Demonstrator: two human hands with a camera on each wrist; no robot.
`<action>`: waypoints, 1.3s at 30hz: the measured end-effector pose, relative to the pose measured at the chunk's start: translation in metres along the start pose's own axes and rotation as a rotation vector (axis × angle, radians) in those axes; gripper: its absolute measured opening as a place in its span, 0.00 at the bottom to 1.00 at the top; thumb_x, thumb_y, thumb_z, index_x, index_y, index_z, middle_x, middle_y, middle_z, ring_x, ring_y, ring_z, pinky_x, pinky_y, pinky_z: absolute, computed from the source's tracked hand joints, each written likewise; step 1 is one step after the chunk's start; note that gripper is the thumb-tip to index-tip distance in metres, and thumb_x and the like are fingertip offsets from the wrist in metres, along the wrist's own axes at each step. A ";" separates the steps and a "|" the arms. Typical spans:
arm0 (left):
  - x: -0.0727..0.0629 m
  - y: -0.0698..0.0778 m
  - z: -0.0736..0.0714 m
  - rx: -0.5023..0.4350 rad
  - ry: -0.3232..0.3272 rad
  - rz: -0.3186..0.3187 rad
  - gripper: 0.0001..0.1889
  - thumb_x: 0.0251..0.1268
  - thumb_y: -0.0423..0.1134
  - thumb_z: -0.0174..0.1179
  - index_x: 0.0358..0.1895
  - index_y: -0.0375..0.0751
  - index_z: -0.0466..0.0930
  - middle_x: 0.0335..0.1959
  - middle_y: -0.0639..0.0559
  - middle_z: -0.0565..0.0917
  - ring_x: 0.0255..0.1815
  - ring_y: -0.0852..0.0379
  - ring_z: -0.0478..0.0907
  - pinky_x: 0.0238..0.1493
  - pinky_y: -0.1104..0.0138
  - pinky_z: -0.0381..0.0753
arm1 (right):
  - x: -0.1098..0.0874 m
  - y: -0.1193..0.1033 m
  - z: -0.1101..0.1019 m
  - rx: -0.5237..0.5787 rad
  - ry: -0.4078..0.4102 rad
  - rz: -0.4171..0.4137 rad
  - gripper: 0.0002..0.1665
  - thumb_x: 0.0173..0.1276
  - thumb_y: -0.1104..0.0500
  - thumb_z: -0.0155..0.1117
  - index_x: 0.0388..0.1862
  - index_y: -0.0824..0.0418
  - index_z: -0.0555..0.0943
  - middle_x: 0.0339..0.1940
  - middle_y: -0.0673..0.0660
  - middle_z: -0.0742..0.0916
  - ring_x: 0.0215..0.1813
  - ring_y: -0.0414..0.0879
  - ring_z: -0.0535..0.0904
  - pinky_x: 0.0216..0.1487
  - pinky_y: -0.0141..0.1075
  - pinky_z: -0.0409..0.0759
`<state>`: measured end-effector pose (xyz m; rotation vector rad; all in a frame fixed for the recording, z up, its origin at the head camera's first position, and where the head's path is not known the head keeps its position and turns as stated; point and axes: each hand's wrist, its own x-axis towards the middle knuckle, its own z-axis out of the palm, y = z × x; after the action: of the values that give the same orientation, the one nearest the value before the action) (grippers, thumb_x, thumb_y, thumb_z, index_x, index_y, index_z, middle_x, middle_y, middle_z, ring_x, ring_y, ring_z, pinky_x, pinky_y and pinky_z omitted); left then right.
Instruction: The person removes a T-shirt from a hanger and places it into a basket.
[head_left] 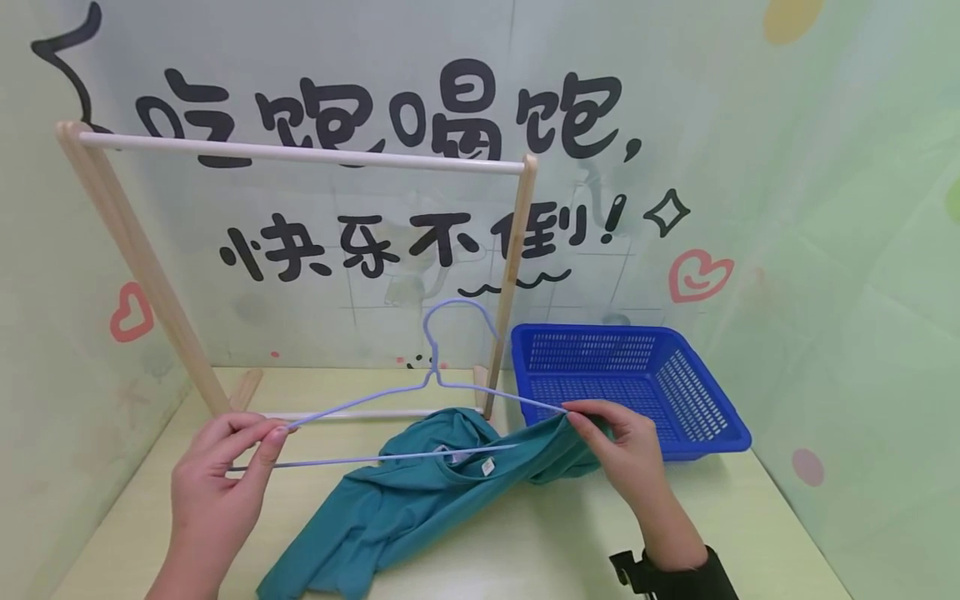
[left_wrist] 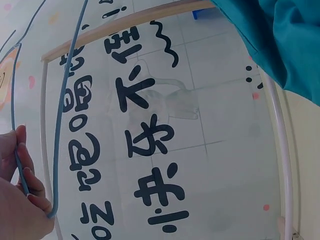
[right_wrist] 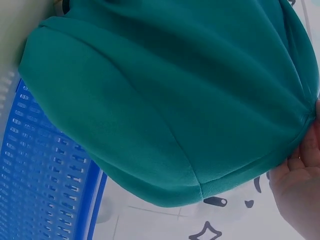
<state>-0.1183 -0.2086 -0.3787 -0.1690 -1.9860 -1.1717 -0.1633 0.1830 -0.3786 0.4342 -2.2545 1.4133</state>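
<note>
A light blue wire clothes hanger (head_left: 360, 398) is held up between both hands, its hook pointing upward. My left hand (head_left: 221, 479) grips the hanger's left end with thumb and fingers. With thumb and fingertips my right hand (head_left: 626, 442) pinches the teal shirt (head_left: 420, 500) by its collar edge, together with the hanger's right arm. The hanger's right end is hidden inside the shirt. A small white label shows at the neckline. The rest of the shirt hangs down to the left, toward the table. In the right wrist view the teal cloth (right_wrist: 150, 110) drapes from the fingertips.
A wooden rack with a white top bar (head_left: 300, 154) stands behind the hanger on the left of the pale table (head_left: 570, 542). A blue plastic basket (head_left: 705, 392) sits at the back right. A printed backdrop closes off the rear and sides.
</note>
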 end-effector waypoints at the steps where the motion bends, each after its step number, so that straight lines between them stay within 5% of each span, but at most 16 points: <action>1: 0.000 0.000 0.000 -0.003 0.005 0.002 0.09 0.46 0.18 0.66 0.32 0.30 0.87 0.34 0.68 0.78 0.42 0.71 0.72 0.20 0.84 0.70 | 0.000 0.000 -0.001 0.010 0.002 0.001 0.08 0.62 0.65 0.66 0.40 0.58 0.86 0.37 0.55 0.89 0.41 0.38 0.83 0.43 0.23 0.79; 10: 0.002 0.000 -0.005 0.012 0.023 0.037 0.08 0.47 0.19 0.66 0.32 0.29 0.86 0.35 0.70 0.77 0.42 0.74 0.72 0.23 0.85 0.69 | -0.001 0.002 -0.003 0.069 0.003 -0.007 0.08 0.63 0.68 0.64 0.40 0.63 0.85 0.36 0.54 0.88 0.39 0.37 0.82 0.43 0.23 0.80; 18: 0.003 -0.004 -0.006 0.003 0.042 0.048 0.06 0.48 0.19 0.66 0.32 0.28 0.86 0.35 0.71 0.77 0.42 0.75 0.72 0.22 0.86 0.69 | -0.001 0.003 -0.004 0.122 0.023 0.067 0.08 0.62 0.69 0.64 0.40 0.67 0.84 0.36 0.45 0.87 0.37 0.35 0.83 0.41 0.26 0.82; 35: 0.007 -0.009 -0.010 0.011 0.054 -0.075 0.07 0.50 0.20 0.65 0.33 0.30 0.86 0.33 0.72 0.78 0.38 0.74 0.73 0.21 0.85 0.70 | -0.002 0.010 -0.007 0.105 0.046 0.179 0.10 0.64 0.63 0.64 0.43 0.65 0.84 0.37 0.41 0.86 0.40 0.35 0.82 0.42 0.25 0.81; 39: 0.008 -0.008 -0.014 -0.119 0.065 -0.131 0.06 0.54 0.19 0.61 0.35 0.25 0.84 0.34 0.67 0.80 0.33 0.70 0.73 0.22 0.84 0.67 | -0.003 0.018 -0.004 0.088 0.045 0.204 0.10 0.65 0.61 0.64 0.42 0.64 0.84 0.38 0.45 0.86 0.42 0.35 0.81 0.43 0.25 0.81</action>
<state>-0.1194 -0.2264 -0.3746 -0.0618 -1.8951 -1.3631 -0.1690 0.1949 -0.3922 0.2012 -2.2592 1.6109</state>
